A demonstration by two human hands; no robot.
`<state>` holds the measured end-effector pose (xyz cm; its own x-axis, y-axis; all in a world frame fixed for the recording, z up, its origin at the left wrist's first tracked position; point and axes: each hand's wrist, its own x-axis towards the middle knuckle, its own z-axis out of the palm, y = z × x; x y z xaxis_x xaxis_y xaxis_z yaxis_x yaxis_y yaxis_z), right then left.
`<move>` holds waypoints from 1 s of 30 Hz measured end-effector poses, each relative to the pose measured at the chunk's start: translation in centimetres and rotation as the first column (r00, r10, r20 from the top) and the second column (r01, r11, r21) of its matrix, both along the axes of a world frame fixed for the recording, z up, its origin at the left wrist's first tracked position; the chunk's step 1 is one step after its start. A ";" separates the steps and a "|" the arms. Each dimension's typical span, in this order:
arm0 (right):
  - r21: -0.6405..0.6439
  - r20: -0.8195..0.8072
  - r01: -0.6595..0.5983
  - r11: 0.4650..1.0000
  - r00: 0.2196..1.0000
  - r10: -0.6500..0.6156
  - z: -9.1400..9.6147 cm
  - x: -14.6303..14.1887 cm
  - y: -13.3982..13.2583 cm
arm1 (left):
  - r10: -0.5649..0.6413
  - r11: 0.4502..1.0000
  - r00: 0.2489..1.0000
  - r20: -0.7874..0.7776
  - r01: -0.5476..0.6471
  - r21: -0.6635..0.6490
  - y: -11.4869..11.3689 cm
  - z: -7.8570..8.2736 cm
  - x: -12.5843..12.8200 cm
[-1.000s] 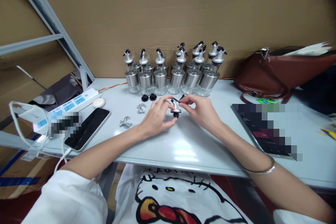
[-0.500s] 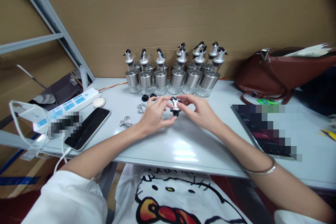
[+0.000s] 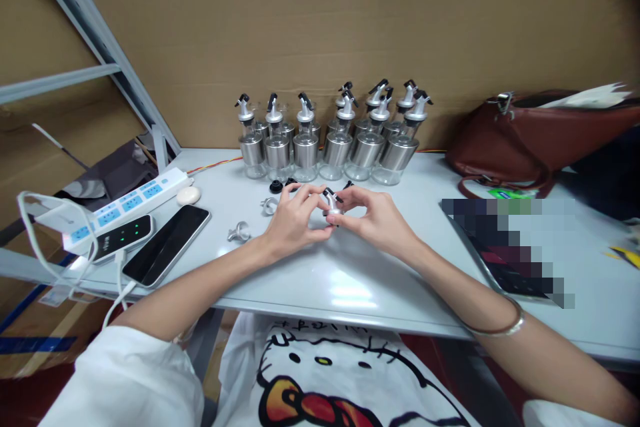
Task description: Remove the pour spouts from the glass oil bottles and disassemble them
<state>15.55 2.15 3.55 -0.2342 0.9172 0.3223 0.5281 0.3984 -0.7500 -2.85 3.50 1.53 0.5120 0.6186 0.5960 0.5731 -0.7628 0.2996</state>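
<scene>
Between my two hands is a silver bottle pourer spout (image 3: 332, 205) with a black flip lever at its top. The fingertips of my left hand (image 3: 299, 217) close on it from the left. From the right, my right hand (image 3: 377, 219) pinches its body, the thumb in front and covering much of its lower part. A small black piece (image 3: 349, 184) shows just behind the right fingers. Left of my hands lie two loose silver spout bodies (image 3: 241, 232) and black stoppers (image 3: 276, 187), one partly hidden by my left fingers.
Behind stand several glass-and-steel bottles (image 3: 306, 150), many topped with pourers. A phone (image 3: 167, 245), a power strip (image 3: 133, 202), a device with green lights (image 3: 125, 238) and a round white case (image 3: 189, 196) lie left. At right are a tablet (image 3: 493, 253) and a brown bag (image 3: 540, 140).
The pourer has turned and dropped slightly between my fingers, and its black ribbed base is now mostly covered. My right hand has shifted a little left and down. A black piece now shows behind it.
</scene>
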 end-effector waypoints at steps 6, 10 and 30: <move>0.010 0.027 -0.019 1.000 0.999 0.018 0.1 0.1 -0.1 | -0.013 1.000 1.000 -0.005 0.013 -0.006 0.2 -0.1 -0.1; -0.013 -0.014 -0.044 0.999 0.999 0.044 -0.2 0.0 0.1 | 0.006 1.000 1.000 -0.008 -0.006 -0.003 0.2 -0.2 -0.1; 0.096 -0.140 -0.120 0.988 0.981 0.133 -1.0 0.1 0.5 | -0.148 0.983 0.954 0.259 0.170 -0.064 0.0 -0.1 0.0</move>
